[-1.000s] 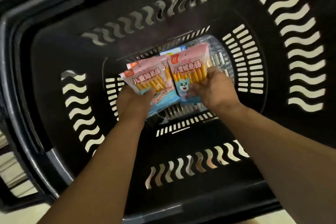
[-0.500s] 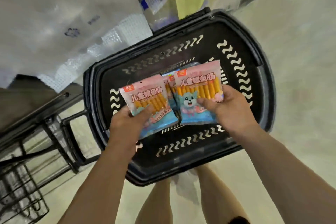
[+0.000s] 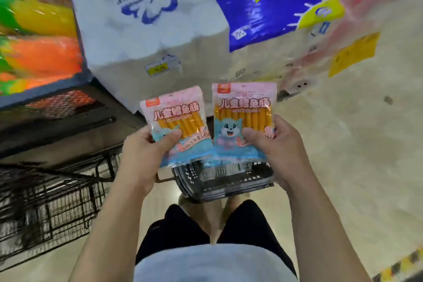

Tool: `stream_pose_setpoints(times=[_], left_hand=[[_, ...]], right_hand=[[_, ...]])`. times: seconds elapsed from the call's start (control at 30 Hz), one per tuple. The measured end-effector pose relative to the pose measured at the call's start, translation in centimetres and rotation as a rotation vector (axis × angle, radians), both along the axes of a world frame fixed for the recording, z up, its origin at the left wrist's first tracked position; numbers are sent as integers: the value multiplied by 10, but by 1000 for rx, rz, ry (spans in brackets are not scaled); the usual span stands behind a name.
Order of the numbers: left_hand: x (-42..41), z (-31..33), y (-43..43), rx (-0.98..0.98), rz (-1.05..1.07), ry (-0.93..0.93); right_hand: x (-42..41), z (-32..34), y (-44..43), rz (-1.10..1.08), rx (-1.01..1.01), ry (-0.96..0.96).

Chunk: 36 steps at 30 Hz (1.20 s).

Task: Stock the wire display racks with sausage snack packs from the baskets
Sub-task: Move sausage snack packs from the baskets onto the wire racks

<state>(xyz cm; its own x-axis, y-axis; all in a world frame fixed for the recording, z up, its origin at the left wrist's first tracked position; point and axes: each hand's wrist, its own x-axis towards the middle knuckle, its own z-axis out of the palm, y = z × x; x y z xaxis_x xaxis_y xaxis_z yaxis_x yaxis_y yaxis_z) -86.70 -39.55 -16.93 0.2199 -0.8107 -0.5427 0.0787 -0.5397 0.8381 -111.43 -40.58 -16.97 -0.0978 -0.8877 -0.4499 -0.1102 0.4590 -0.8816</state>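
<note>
My left hand (image 3: pixel 146 155) grips a pink and blue sausage snack pack (image 3: pixel 176 121) by its lower left side, thumb across the front. My right hand (image 3: pixel 281 149) grips a second, matching sausage pack (image 3: pixel 243 110) by its lower right corner. Both packs are upright and side by side, lifted well above the black plastic basket (image 3: pixel 219 181), which stands on the floor below my hands and is mostly hidden by them. A black wire display rack (image 3: pixel 45 201) stands low at the left.
Large white bales of tissue rolls (image 3: pixel 148 18) and a blue-labelled pack (image 3: pixel 274 7) are stacked just behind the basket. A dark shelf with bright orange and yellow goods (image 3: pixel 39 52) sits at the upper left. Beige floor (image 3: pixel 354 144) stretches to the right. My legs are below.
Both hands have lifted the two packs out of the basket and up to chest height. The view has pulled back, so the basket now looks small and far below.
</note>
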Motion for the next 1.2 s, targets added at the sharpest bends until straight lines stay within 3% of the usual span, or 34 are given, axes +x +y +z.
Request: stream_pose_setpoints(times=[0.2, 0.5, 0.83, 1.2], left_hand=[[37, 113, 5, -252, -12, -59], [64, 213, 29, -481, 253, -214], [43, 252, 117, -480, 583, -293], [67, 265, 254, -431, 876, -302]], right_hand=[[30, 105, -2, 40, -192, -71], [56, 194, -38, 266, -429, -159], [67, 233, -36, 551, -411, -260], [146, 248, 45, 845, -332, -339]])
